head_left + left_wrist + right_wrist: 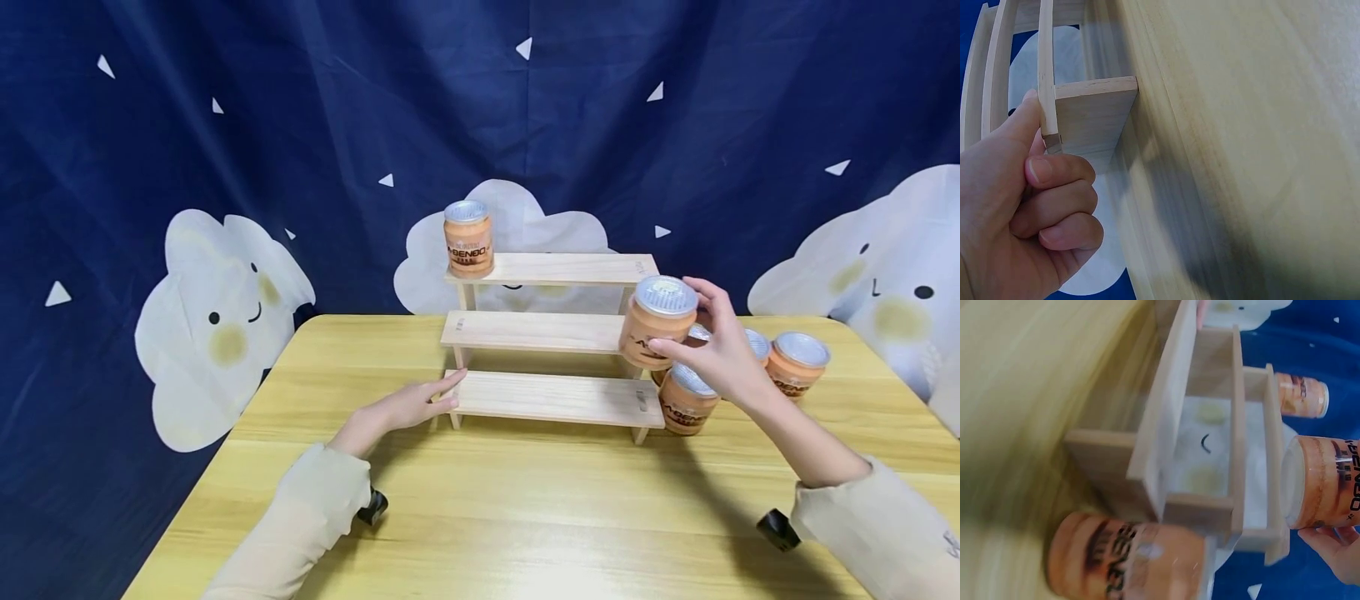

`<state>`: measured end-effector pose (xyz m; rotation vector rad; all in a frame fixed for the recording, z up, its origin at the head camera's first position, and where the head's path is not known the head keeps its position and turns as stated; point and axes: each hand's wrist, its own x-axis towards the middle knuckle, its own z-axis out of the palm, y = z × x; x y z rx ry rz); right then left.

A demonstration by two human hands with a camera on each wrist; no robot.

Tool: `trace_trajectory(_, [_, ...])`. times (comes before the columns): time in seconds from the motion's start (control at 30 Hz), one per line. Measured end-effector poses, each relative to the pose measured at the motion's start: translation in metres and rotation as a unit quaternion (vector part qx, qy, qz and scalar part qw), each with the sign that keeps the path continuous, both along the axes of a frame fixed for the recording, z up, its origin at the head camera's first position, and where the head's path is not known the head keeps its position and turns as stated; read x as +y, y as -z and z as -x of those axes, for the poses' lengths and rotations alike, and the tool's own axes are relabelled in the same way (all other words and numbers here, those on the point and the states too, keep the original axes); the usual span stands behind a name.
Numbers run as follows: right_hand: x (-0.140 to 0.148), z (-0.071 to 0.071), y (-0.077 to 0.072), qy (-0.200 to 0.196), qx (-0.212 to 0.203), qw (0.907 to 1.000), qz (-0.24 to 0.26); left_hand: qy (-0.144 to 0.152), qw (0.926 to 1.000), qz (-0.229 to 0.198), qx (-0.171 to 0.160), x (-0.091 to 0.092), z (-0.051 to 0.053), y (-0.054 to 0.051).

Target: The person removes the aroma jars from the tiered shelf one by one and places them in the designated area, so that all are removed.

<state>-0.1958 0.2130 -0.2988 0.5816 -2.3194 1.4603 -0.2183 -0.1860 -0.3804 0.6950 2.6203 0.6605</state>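
Observation:
A three-step wooden rack [555, 397] stands on the table. The left hand [405, 407] grips the left end of its lowest board; in the left wrist view the thumb and curled fingers of that hand [1035, 200] pinch the board's end [1048, 75]. The right hand [723, 346] holds an orange jar [657, 321] with a silvery lid, upright in the head view, near the right end of the middle board. In the right wrist view this jar [1329, 481] is beside the rack [1163, 419]. Another jar [469, 240] stands at the left end of the top board.
Several more jars stand right of the rack, among them a near one [686, 402] and one farther right [798, 367]; the right hand partly covers this group. A dark blue curtain [337, 100] with white clouds hangs behind the wooden table [525, 508].

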Motion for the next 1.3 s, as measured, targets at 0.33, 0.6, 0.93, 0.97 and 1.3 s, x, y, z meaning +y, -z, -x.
trace_trajectory(0.33, [0.038, -0.013, 0.022, 0.065, -0.026, 0.9975, -0.004, -0.002, 1.0000, 0.002, 0.001, 0.000, 0.001, 0.002])
trace_trajectory(0.6, [0.066, -0.022, 0.037, 0.069, -0.009, 0.9975, 0.015, 0.006, 0.9999, -0.004, 0.011, -0.001, 0.001, 0.005])
trace_trajectory(0.93, [0.090, -0.030, 0.045, 0.116, 0.010, 0.9932, 0.001, 0.001, 1.0000, -0.006, 0.008, 0.000, 0.001, 0.004])
trace_trajectory(0.97, [0.093, -0.031, 0.046, 0.122, 0.008, 0.9925, -0.001, 0.001, 1.0000, -0.005, 0.007, 0.000, 0.001, 0.004])
trace_trajectory(1.3, [0.109, -0.032, 0.056, 0.135, -0.015, 0.9905, -0.016, -0.003, 0.9999, -0.009, 0.004, -0.001, 0.000, 0.004])
